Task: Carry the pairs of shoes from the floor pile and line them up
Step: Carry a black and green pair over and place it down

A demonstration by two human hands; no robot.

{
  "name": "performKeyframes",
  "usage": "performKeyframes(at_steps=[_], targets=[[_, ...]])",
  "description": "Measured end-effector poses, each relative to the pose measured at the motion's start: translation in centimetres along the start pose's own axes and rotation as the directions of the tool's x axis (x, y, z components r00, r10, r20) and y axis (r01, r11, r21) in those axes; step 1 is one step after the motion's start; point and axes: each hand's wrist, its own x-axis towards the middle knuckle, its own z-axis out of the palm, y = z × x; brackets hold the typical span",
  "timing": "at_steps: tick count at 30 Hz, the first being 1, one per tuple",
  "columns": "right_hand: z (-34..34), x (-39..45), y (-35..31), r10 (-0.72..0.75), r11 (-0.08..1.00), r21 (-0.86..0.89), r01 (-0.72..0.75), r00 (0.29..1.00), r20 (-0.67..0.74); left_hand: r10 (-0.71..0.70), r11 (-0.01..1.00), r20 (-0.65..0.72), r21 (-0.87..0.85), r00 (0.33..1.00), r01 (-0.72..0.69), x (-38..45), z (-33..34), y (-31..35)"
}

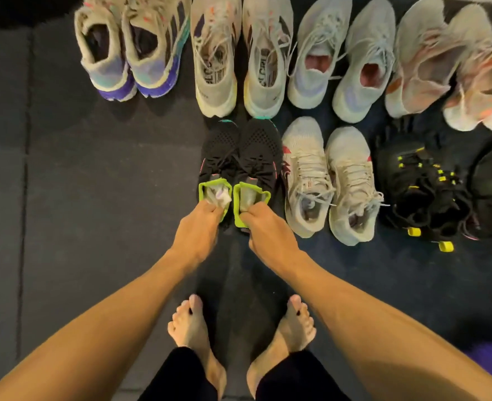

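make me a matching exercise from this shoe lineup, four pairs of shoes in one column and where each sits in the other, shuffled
Column 1
1. black shoes with green collars
2. shoes with purple soles
3. black pair with yellow lace loops
4. white laced pair

Column 2
A. far row, left end
B. near row, right of the white laced pair
C. near row, left end, held at the heels by the left hand and right hand
D. near row, between the two black pairs

Pairs: 1-C, 2-A, 3-B, 4-D
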Motion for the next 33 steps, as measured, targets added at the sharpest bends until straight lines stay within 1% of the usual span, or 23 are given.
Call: performKeyframes(at_steps=[3, 5, 7, 9, 11, 13, 17, 20, 22, 24, 26, 27, 28, 30, 33], targets=[[0.3, 0.1, 0.6, -0.011, 0.999, -0.042, 0.011, 1.0, -0.007, -0.002, 1.0, 0.019, 0.001, 1.0, 0.002, 0.4, 0.9, -0.1], [0.3, 0.1, 1.2, 0.001, 0.997, -0.077, 0.003, 0.999, 0.05, 0.015, 1.0, 0.045, 0.009, 0.999, -0.015, 0.5, 0.9, -0.3], [-0.1, 0.3, 1.7, 0.058, 0.994, -0.097, -0.046, 0.99, 0.131, 0.017, 1.0, 0.062, 0.017, 0.998, -0.018, 0.6, 0.7, -0.2], [-0.4, 0.2, 1.8, 0.109, 0.991, -0.095, -0.095, 0.981, 0.16, -0.01, 1.0, 0.063, 0.026, 0.998, 0.008, 0.6, 0.2, 0.1], [-0.4, -0.2, 1.6, 0.132, 0.987, -0.118, -0.108, 0.968, 0.215, -0.052, 0.995, 0.08, 0.085, 0.995, 0.045, 0.5, -0.1, 0.7], [-0.3, -0.4, 1.5, 0.13, 0.987, -0.133, -0.095, 0.951, 0.281, -0.066, 0.986, 0.098, 0.158, 0.993, 0.05, 0.4, 0.0, 0.9], [-1.4, 0.8, 2.3, 0.117, 0.986, -0.157, -0.063, 0.925, 0.362, -0.007, 0.949, 0.134, 0.312, 0.991, -0.035, 0.2, 0.6, -0.1], [-1.5, 0.9, 2.4, 0.142, 0.983, -0.161, -0.086, 0.916, 0.376, 0.009, 0.944, 0.128, 0.327, 0.992, -0.051, -0.2, 0.9, -0.7], [-1.7, 0.4, 1.6, 0.179, 0.979, -0.16, -0.126, 0.909, 0.377, 0.017, 0.957, 0.064, 0.287, 0.998, -0.035, -0.5, 0.2, -0.4], [-2.9, 0.5, 0.7, 0.18, 0.981, -0.139, -0.137, 0.907, 0.381, 0.073, 0.967, -0.085, 0.249, 0.994, -0.05, -0.5, -1.7, 0.2], [-5.4, 1.1, 0.2, 0.161, 0.987, -0.073, -0.144, 0.915, 0.37, 0.13, 0.977, -0.256, 0.2, 0.958, -0.079, 0.1, -4.9, 1.2], [-7.2, 1.4, 0.0, 0.151, 0.988, -0.013, -0.156, 0.925, 0.35, 0.139, 0.982, -0.32, 0.166, 0.937, -0.089, 0.5, -6.9, 1.7], [-9.2, 1.6, -0.1, 0.146, 0.984, 0.048, -0.17, 0.938, 0.313, 0.141, 0.987, -0.37, 0.13, 0.918, -0.1, 0.9, -9.0, 2.2], [-13.9, 1.6, -0.6, 0.137, 0.978, 0.131, -0.163, 0.973, 0.183, 0.134, 0.991, -0.459, 0.047, 0.878, -0.127, 1.2, -13.7, 3.5], [-21.6, 0.3, -2.4, 0.125, 0.966, 0.225, -0.126, 0.992, 0.019, 0.156, 0.973, -0.569, -0.049, 0.807, -0.223, -0.4, -20.9, 6.5]])
